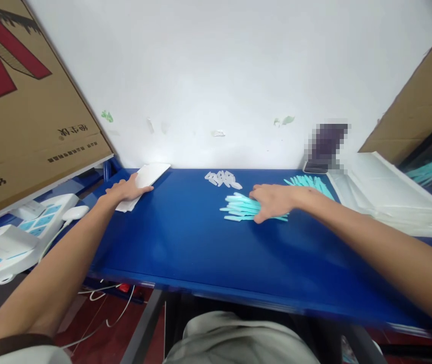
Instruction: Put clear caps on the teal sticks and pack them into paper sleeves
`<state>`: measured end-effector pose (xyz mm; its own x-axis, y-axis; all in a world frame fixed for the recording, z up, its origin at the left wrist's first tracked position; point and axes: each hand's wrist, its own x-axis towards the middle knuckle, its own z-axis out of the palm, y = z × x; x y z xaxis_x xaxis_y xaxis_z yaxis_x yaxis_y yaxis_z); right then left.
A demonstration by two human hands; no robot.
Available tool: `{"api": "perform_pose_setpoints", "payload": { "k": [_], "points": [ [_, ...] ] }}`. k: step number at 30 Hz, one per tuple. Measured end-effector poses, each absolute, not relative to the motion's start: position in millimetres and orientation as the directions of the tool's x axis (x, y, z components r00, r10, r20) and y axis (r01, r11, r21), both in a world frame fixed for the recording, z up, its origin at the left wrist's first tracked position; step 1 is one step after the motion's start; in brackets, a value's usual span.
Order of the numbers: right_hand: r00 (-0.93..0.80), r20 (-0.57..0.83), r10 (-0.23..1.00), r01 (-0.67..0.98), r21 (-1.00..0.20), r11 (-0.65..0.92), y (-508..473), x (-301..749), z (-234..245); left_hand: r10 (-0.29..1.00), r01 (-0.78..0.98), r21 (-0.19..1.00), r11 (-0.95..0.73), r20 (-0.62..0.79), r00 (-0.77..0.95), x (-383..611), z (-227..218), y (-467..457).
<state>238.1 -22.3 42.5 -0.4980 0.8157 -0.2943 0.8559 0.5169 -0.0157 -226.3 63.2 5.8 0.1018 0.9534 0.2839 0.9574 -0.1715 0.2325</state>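
Note:
At the left end of the blue table, my left hand [128, 189] is closed over a stack of flat white cards or sleeves [152, 173], thumb on the right side and fingers on the left. My right hand [273, 198] lies across a loose bundle of slim turquoise sticks shaped like eyebrow razors [239, 206]. Its thumb and fingers reach around the bundle's two sides, and the palm hides its middle. A second turquoise pile [310, 183] lies behind my right forearm, partly covered. Several small translucent white caps [222, 178] lie in a heap near the wall.
A blurred phone-like object [324, 149] leans against the wall. White plastic packets [398, 192] are stacked at the right. A power strip [30, 230] with chargers and cables sits left. Large cardboard boxes [30, 101] flank the blue table [185, 242]; its front edge is nearest me.

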Motion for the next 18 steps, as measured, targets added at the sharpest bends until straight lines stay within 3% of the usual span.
{"api": "perform_pose_setpoints", "payload": {
  "k": [2, 4, 8, 13, 15, 18],
  "points": [
    [-0.522, -0.311, 0.794, 0.842, -0.039, 0.538, -27.4, 232.4, 40.2, 0.982, 0.978, 0.174, 0.111, 0.132, -0.135, -217.5, 7.0, 59.8],
    [-0.540, -0.282, 0.793, 0.831, -0.031, 0.555, -34.8, 228.8, 35.0, 0.964, 0.963, 0.111, 0.247, 0.074, -0.256, -205.8, 12.9, 56.6],
    [-0.594, -0.153, 0.790, 0.792, 0.061, 0.607, -50.6, 227.1, 21.8, 0.961, 0.970, 0.106, 0.220, 0.145, -0.234, -186.9, 30.4, 47.8],
    [-0.605, -0.039, 0.796, 0.791, 0.089, 0.605, -56.1, 236.7, 10.9, 0.957, 0.966, 0.243, 0.088, 0.247, -0.150, -154.2, 47.5, 16.5],
    [-0.595, 0.018, 0.804, 0.804, -0.010, 0.595, -52.8, 242.4, 7.9, 0.969, 0.927, 0.374, -0.022, 0.236, -0.072, -133.7, 49.5, -0.6],
    [-0.538, 0.161, 0.828, 0.736, -0.389, 0.554, -46.2, 247.3, 3.4, 0.986, 0.711, 0.689, -0.142, 0.163, 0.039, -101.3, 46.7, -22.8]
  ]
}}
